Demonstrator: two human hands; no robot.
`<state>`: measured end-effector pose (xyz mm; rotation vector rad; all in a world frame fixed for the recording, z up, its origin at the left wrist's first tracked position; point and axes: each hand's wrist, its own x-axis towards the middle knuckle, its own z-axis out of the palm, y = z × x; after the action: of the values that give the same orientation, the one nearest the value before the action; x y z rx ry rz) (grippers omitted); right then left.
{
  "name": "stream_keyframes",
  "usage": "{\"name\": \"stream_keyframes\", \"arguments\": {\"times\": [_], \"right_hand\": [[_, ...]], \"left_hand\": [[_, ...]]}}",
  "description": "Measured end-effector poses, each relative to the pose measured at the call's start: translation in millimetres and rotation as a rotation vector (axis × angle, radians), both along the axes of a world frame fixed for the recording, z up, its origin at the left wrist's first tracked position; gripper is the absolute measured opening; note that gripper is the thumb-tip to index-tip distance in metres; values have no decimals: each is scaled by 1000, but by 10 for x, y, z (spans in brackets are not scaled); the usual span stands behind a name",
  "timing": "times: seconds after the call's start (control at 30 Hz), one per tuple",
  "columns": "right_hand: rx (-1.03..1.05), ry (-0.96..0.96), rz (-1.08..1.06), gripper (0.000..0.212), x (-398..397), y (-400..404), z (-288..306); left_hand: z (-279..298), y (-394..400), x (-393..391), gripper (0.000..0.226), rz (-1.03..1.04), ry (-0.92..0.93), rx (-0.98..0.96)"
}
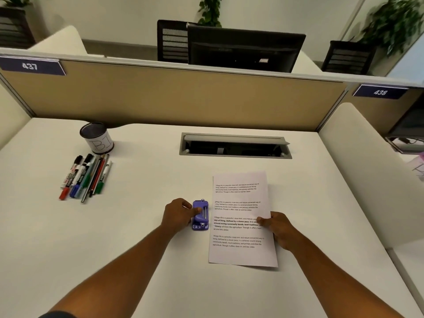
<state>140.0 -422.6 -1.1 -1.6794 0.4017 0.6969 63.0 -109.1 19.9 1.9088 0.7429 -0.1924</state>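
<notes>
A purple hole punch stands on the white desk near the middle. My left hand grips it from the left, thumb on its top. Just to the right lies a printed paper sheet with several paragraphs of text, its long side running away from me. My right hand holds the sheet's right edge, thumb on top of the page and fingers underneath, so that edge is slightly raised. The punch and the sheet's left edge are close but apart.
Several markers and pencils lie in a row at the left, behind them a black mesh pen cup. An open cable hatch sits in the desk behind the sheet. A tan partition closes the far edge.
</notes>
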Motion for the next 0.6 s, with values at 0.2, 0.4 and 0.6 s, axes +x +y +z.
{"name": "stream_keyframes", "arguments": {"times": [0.2,0.4,0.6], "right_hand": [[-15,-60,-43,17,-39,-140,111],[53,-145,-29,21,-67,-165,286],[139,-264,25,23,-110,-83,557]], "left_hand": [[24,-86,-45,38,-39,-117,254],[235,-427,-2,37,-87,-344,246],[562,-769,68,40,-100,-277,-229]]}}
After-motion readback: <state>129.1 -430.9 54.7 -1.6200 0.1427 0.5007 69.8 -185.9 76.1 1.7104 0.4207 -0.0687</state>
